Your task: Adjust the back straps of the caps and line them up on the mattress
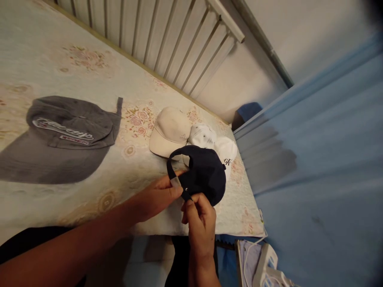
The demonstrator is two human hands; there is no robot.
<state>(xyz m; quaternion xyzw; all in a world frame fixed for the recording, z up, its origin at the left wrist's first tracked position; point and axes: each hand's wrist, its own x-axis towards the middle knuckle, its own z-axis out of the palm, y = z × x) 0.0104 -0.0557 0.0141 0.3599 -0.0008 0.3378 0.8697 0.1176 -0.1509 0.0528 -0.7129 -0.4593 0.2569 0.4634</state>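
Note:
A dark navy baseball cap (208, 173) is held above the bed's front edge, its back opening and strap turned toward me. My left hand (163, 193) pinches the strap near a pale buckle or tag (176, 182). The strap's end is gripped between the fingers of my right hand (199, 211), just below a small shiny stud. Behind the navy cap lie a cream cap (172, 129), a white cap (202, 135) and another white cap with black letters (226, 149). The navy cap's brim is hidden.
A grey cap (72, 135) with lettering lies at the left on the floral bedspread (131, 159). Metal bed rails (161, 36) run along the far side. A blue curtain (323, 159) hangs at the right. Below it stands a white power strip (266, 263) with cables.

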